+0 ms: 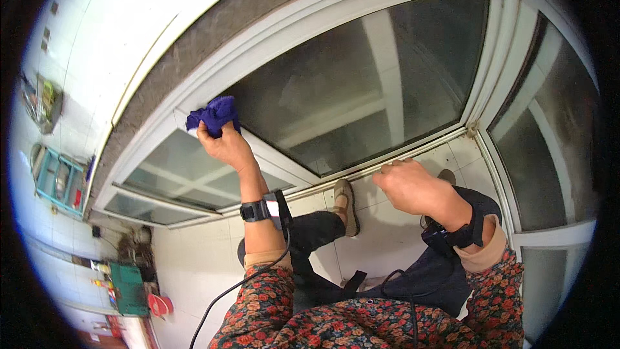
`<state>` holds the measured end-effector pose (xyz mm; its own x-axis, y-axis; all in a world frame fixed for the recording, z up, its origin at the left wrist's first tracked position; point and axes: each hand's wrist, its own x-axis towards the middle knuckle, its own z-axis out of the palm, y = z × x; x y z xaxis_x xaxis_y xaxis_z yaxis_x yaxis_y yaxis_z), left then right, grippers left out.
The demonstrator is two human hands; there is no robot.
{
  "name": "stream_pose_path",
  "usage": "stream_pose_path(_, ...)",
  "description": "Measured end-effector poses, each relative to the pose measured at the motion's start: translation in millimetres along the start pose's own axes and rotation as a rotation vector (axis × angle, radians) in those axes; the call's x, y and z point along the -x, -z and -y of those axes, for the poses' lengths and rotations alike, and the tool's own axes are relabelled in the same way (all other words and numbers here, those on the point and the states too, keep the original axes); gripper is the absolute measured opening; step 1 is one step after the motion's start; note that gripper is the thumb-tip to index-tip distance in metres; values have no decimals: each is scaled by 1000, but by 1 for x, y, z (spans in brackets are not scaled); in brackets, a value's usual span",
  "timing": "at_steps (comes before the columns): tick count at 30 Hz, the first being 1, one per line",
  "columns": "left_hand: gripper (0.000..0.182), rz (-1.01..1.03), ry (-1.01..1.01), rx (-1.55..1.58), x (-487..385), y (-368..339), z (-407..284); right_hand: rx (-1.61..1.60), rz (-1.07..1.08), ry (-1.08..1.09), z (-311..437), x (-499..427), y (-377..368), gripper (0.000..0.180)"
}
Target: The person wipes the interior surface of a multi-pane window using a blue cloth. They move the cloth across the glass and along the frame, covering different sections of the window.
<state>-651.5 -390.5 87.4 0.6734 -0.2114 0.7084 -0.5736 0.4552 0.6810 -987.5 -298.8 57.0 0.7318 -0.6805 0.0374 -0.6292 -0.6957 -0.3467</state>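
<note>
A crumpled purple cloth [216,112] is pinched in the fingers of my left hand [226,148]. It lies on the white frame [283,155] between two glass panels of a low cabinet, at the upper left corner of the larger dark panel [319,82]. My right hand [409,186] is loosely curled in front of the lower track [411,148]. Nothing shows in it, though its palm faces away from me. Light streaks and reflections mark the dark glass.
Above the panels runs a stone-edged white countertop [140,19]. Another glass panel [537,131] stands at right. My shoe [346,203] rests on the tiled floor [208,261] beside the track. Farther left are a blue rack [58,179], a green box [128,288] and a red container [160,305].
</note>
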Motion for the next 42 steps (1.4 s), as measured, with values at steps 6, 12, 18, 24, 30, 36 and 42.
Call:
stream_pose_path(6, 42, -29, -193, -220, 48, -70, -27, 9, 13, -73, -17, 45, -13, 16)
stream_pose_path(12, 43, 78, -536, -208, 100, -127, -67, 61, 75, -110, -24, 54, -15, 17)
stream_pose_path(18, 48, 698, -823, -83, 128, -172, -110, 24, -43, -17, -4, 50, -3, 17)
stream_pose_path(24, 47, 771, -879, -244, 59, -118, -84, 28, 12, -76, -7, 41, -4, 14)
stream_pose_path(30, 48, 517, -749, -439, 3, -22, -25, 21, -77, -58, -9, 59, -1, 13)
stream_pose_path(36, 43, 232, -457, -464, 22, -18, -4, 27, -33, -103, -14, 78, 9, 18)
stream_pose_path(42, 57, 454, -651, -310, 112, -104, -62, -42, -4, -65, -9, 69, 6, 16)
